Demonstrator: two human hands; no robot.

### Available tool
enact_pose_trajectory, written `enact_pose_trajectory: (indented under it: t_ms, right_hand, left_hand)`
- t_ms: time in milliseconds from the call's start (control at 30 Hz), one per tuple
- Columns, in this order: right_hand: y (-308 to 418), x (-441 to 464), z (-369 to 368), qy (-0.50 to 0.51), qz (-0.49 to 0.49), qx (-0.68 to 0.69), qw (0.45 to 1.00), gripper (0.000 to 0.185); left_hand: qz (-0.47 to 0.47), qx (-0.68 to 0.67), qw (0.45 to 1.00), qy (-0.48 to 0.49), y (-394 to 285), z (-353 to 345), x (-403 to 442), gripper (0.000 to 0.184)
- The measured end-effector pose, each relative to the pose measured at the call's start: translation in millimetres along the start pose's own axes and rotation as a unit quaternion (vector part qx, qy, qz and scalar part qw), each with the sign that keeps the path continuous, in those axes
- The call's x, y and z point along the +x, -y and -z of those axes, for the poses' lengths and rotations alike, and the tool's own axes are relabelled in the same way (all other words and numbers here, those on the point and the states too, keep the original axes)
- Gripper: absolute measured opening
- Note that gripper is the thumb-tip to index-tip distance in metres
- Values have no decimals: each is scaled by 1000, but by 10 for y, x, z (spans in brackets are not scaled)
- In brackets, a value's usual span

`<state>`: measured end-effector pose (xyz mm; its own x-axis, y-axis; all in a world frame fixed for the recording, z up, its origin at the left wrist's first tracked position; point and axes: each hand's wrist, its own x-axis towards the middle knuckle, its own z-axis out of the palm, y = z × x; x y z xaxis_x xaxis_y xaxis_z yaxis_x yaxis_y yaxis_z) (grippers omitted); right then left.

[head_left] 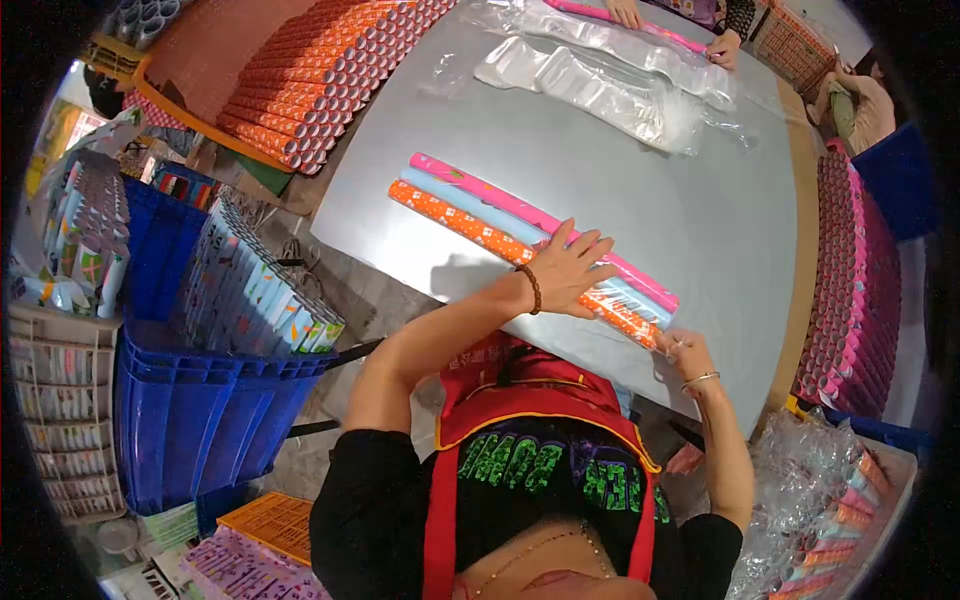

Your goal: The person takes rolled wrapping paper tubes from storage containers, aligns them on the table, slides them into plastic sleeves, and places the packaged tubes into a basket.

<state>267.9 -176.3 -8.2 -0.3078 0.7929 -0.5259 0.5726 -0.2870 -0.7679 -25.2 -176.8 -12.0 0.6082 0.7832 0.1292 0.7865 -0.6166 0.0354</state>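
Observation:
Three long paper rolls lie side by side at a slant on the grey table: a pink roll (480,192), a light blue roll (478,209) and an orange patterned roll (450,218). Across them my left hand (572,268) rests flat with its fingers spread. Shiny clear plastic wrap (632,312) covers the rolls near their right end. My right hand (686,352) is closed at the near right end of the orange roll, its fingertips pinching the wrap there. The fingertips are partly hidden.
Clear plastic sleeves (600,90) lie across the table's far side, where another person's hands (725,48) hold a pink roll. Stacked orange rolls (320,80) stand at far left, pink rolls (845,280) at right. A blue crate (215,420) stands left, a plastic-filled bin (800,500) at lower right.

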Motion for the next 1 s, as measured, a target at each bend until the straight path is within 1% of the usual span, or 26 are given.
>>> enact_pose_trajectory:
  t_ms: [100,167,200,233,267,300,333,367,400,433,467,500,567,600,667,700,767,800,933,1000]
  right_hand:
    - [0,-2,-30,-35,-22,11,999,30]
    - [-30,-15,-18,-40,35,-51,997,29]
    - [62,-73,-38,-59,24,-33,997,29]
    - [99,-90,-51,-42,8,11,999,29]
    - [108,-89,-48,-27,-6,57,998,29]
    - [97,-83,-26,-15,2,61,998,28]
    - [80,-71,2,-3,12,65,998,27]
    - [73,-39,32,-18,5,67,998,27]
    - [71,0,49,1,-46,74,996,23]
    - [90,3,28,23,-97,81,992,18]
    - [120,-26,1,12,-67,92,993,20]
    - [100,-15,13,7,-69,96,993,20]
    - [73,39,47,30,-12,54,998,25]
    - [111,8,63,28,-12,54,998,25]
    - [190,-94,99,-32,-37,61,997,27]
    - [162,-91,96,-32,-38,62,997,27]
    - [77,-56,79,-56,14,109,992,25]
    - [47,-51,74,-36,19,123,992,23]
    - [43,-43,5,-46,23,115,992,20]
    - [93,-52,-16,-65,-4,154,986,18]
  left_hand:
    - [7,-8,1000,-4,7,12,22,73]
    - [16,-32,998,43,1,48,38,74]
    - [18,-20,998,48,-3,46,31,74]
    - [-1,-31,999,42,-4,29,19,74]
    - [3,-24,999,35,9,4,6,74]
    - [8,-16,999,29,17,-17,11,74]
    - [-9,-22,999,23,11,-12,26,74]
    - [1,-32,999,21,3,4,28,75]
    - [13,-40,999,21,-5,17,29,75]
    - [4,-43,999,20,-2,19,21,75]
    - [0,-45,999,6,-1,21,19,76]
    - [-1,-47,999,-8,-5,26,19,77]
    - [-6,-41,999,-13,-14,58,14,78]
    - [-5,-40,999,-21,-9,60,5,78]
    - [-6,-41,999,-28,-23,57,27,78]
    - [-7,-39,999,-29,-27,76,29,78]
    - [-8,-35,999,-30,-26,86,30,78]
    - [-9,-40,999,-35,-28,83,31,78]
    - [-10,-33,999,-36,-32,91,34,78]
    - [-8,-33,999,-35,-34,87,34,78]
